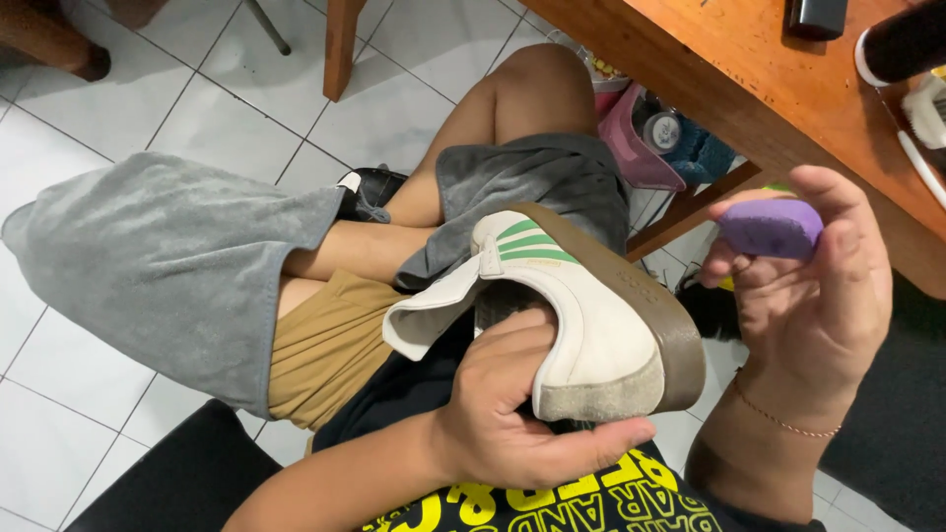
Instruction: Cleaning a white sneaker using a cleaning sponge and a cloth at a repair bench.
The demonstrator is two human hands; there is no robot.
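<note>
Sitting over white floor tiles, wooden table

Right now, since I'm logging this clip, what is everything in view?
white leather sneaker with green stripes and brown rubber sole: one, held over the lap
purple oval block: one, in fingertips
grey towel: one, across the knees
wooden table: one, brown, upper right
pink container: one, under the table
white floor tiles: left side
black chair seat: one, bottom left
left hand: grips the sneaker
right hand: holds the purple block
</note>
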